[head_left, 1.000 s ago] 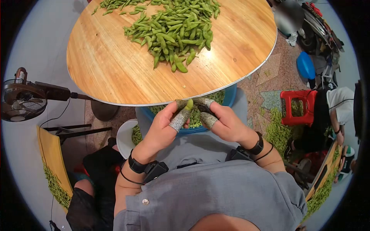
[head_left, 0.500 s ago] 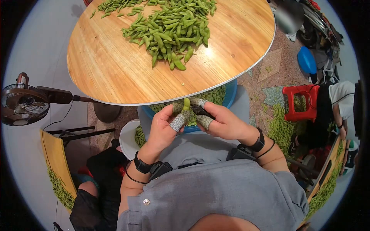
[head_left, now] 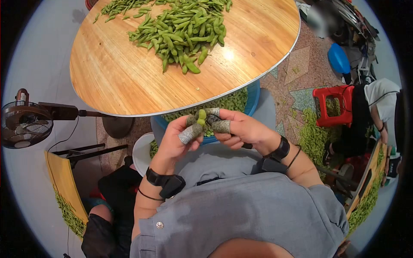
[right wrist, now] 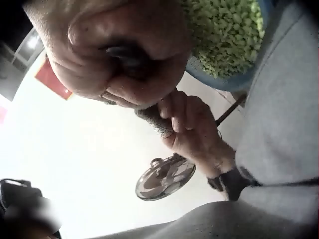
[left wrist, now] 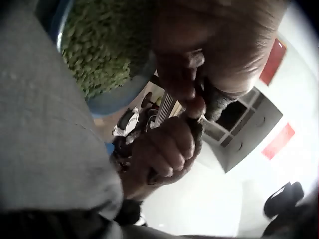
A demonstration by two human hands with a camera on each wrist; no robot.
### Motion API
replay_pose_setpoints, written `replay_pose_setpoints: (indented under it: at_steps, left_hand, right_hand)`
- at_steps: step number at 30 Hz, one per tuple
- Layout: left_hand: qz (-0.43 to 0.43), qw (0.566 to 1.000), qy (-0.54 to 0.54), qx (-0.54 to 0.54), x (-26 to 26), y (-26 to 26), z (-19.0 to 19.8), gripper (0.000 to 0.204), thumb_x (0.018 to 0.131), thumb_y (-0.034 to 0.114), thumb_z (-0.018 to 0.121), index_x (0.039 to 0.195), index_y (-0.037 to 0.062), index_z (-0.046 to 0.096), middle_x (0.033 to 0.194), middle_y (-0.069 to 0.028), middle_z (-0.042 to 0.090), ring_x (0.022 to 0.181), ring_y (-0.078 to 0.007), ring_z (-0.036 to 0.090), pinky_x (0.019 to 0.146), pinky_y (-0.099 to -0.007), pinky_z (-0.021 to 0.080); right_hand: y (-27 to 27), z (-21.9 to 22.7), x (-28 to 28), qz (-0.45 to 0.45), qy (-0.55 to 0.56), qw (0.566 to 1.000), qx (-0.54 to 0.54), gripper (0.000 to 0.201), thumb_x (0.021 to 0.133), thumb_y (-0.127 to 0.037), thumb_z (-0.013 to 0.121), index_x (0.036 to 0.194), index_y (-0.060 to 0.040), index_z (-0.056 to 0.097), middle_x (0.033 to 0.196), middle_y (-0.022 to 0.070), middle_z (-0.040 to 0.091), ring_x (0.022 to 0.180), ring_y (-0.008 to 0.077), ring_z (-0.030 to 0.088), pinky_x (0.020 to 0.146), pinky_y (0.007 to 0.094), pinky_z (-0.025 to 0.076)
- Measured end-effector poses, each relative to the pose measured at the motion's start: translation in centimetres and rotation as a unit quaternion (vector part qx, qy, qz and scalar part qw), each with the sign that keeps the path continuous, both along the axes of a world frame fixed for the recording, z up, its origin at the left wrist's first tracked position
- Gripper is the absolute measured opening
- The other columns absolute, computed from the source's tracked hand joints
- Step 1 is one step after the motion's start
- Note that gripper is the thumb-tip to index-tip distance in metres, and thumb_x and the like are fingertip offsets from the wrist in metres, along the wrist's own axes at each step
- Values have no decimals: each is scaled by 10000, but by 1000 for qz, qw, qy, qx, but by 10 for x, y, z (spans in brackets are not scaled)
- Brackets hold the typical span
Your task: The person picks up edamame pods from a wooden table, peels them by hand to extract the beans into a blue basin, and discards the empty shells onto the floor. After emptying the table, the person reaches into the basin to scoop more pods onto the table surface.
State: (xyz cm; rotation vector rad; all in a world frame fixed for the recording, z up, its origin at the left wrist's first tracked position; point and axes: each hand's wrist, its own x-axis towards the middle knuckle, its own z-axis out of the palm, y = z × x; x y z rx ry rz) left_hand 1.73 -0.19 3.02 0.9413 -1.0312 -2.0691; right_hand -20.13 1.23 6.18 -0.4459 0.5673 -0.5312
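My left hand pinches a green soybean pod, which stands upright between thumb and forefinger. Facing it, my right hand has its fingers curled round a slim black object, mostly hidden in the palm; I cannot tell its kind. Grey speckled sleeves cover the thumbs and forefingers, such as the right thumb sleeve. Both sets of fingertips meet close at the pod. Right under the hands, a blue basin holds many shelled green beans.
A round wooden table bears a heap of pods and overhangs the basin. Left stand a white bucket and a fan. Right are a red stool, pods on the floor and another person's arm.
Both hands have shifted slightly left in the head view, still close together at the pod. The right fingers and thumb have moved closer round it, and the view itself has turned a little.
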Motion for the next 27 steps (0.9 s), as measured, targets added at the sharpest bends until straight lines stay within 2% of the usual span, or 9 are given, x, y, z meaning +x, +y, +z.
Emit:
replay_pose_setpoints:
  at_steps: [3,6,8,11,12,14,19,21,27]
  left_hand:
    - [-1,980,143,142,-1,-1,-11,131,872,122,600,962,28,592,674,-87,614,464,-115,522,436,-226,410]
    - [-24,996,-60,61,-6,-2,-10,160,869,152,609,955,20,584,685,-73,620,483,-116,535,443,-232,418]
    - [-6,811,-366,-458,-8,-1,-15,176,873,177,602,925,11,574,668,-41,603,512,-109,549,450,-253,425]
    - [-7,670,-411,-618,-6,-7,-22,136,888,140,563,888,5,556,676,-13,582,552,-90,548,474,-265,433]
    - [-8,669,-412,-619,-6,-5,-20,136,888,140,563,888,5,556,676,-13,582,552,-90,548,474,-265,433]
    - [11,956,-249,-156,-9,-1,-15,55,884,56,506,875,15,542,694,-13,565,565,-78,522,485,-253,419]
    - [15,989,-148,-2,-11,3,-34,115,861,-19,438,881,28,542,714,-25,566,568,-71,494,495,-226,397]
    - [0,982,-187,-34,-14,8,-36,129,852,-26,433,882,32,544,712,-27,563,571,-74,493,495,-221,389]
    - [-67,950,-258,-161,-13,9,-32,130,844,-20,422,866,25,541,741,-10,542,625,-75,484,537,-218,390]
  right_hand:
    - [2,-11,-5,-14,-75,994,79,393,906,-66,347,1276,-169,430,705,-40,417,498,7,271,394,170,215]
    - [0,-15,-4,-20,21,998,59,360,908,-75,346,1244,-164,438,717,-36,422,500,12,290,400,169,233]
    - [3,-17,4,-14,87,996,25,336,907,-79,347,1219,-160,446,718,-35,424,502,17,300,405,169,243]
    - [7,-22,11,-25,171,984,-31,290,906,-90,353,1170,-152,457,719,-33,427,506,25,316,416,171,269]
    - [7,-23,12,-40,194,979,-50,266,906,-95,357,1146,-148,461,718,-32,428,507,30,323,422,175,284]
    - [7,-26,11,-39,174,983,-38,260,908,-97,357,1140,-154,459,714,-38,422,514,28,325,425,173,283]
    - [6,-52,1,-24,136,990,8,219,901,-109,438,1114,-127,486,721,-24,467,518,68,365,453,213,330]
    - [2,-76,7,-180,425,778,-425,220,837,-153,573,1027,-53,523,753,30,547,594,142,491,540,288,437]
    - [-10,-66,8,-76,505,686,-519,313,671,-207,701,805,26,540,745,211,573,695,344,581,626,382,476]
